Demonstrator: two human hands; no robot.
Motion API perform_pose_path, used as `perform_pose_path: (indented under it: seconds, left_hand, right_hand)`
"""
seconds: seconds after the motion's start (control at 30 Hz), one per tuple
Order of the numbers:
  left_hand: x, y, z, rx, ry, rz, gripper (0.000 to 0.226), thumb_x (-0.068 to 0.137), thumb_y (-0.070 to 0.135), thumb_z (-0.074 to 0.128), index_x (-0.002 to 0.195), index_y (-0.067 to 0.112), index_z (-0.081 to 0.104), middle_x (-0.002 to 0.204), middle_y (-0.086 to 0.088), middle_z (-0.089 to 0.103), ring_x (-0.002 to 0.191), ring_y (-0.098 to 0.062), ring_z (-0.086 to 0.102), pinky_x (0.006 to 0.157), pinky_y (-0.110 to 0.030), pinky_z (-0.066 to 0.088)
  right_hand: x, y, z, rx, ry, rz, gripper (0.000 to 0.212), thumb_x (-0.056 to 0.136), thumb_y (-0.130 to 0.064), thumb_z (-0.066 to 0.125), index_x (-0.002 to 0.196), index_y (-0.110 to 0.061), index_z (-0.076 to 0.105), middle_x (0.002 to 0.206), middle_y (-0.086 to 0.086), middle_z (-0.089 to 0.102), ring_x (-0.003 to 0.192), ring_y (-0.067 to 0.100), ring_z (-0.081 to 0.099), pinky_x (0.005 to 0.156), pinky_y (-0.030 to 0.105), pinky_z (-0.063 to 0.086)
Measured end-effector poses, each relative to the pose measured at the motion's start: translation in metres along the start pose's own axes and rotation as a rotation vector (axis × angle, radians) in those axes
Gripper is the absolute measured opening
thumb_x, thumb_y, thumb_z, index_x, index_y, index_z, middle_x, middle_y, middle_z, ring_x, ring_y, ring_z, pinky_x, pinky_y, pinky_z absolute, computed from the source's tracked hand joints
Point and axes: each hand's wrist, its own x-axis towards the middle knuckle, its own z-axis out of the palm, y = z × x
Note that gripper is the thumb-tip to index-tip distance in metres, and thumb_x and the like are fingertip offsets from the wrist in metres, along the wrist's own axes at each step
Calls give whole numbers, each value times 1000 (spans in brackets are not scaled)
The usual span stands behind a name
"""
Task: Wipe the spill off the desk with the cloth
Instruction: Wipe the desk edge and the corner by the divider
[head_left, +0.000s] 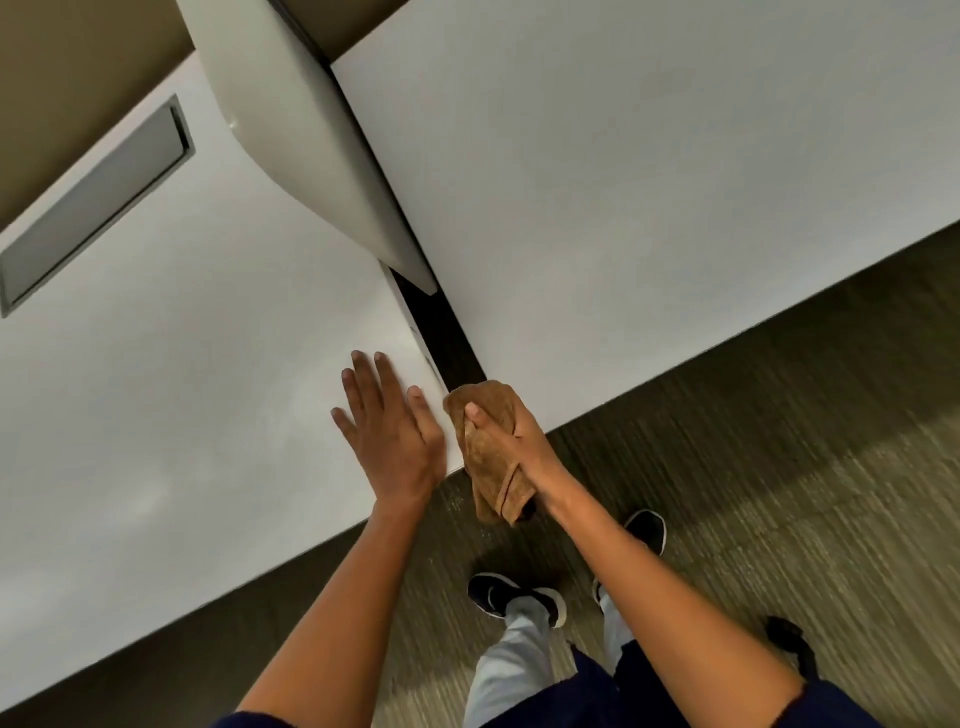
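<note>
A brown cloth (491, 457) is bunched in my right hand (511, 436), which grips it just off the near corner of the left white desk (182, 389), over the gap between two desks. Part of the cloth hangs down below my fist. My left hand (389, 431) lies flat on that desk's corner with its fingers spread, holding nothing. No spill shows clearly on the desk top; a faint sheen sits near the desk's front.
A second white desk (649, 208) stands to the right across a dark gap (441, 332). A white divider panel (306, 130) rises between them. A grey cable hatch (98, 208) is set into the left desk. Carpet and my shoes (514, 597) lie below.
</note>
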Motion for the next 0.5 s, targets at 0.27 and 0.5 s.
perform_pose_path:
  seconds: [0.27, 0.5]
  left_hand:
    - [-1, 4, -3, -6, -3, 1, 63, 103, 41, 15, 160, 19, 2, 168, 0, -10, 154, -17, -13, 124, -53, -4]
    - [-1, 9, -9, 3, -22, -16, 64, 101, 39, 16, 160, 17, 3, 168, -1, -9, 154, -18, -12, 124, -53, -3]
  right_hand:
    - [42, -17, 21, 11, 71, -68, 50, 91, -42, 68, 133, -21, 53, 126, 2, 64, 115, 14, 63, 95, 24, 53]
    - [97, -48, 40, -41, 109, -103, 50, 91, -41, 68, 134, -20, 54, 129, 3, 64, 120, 21, 60, 110, 43, 44]
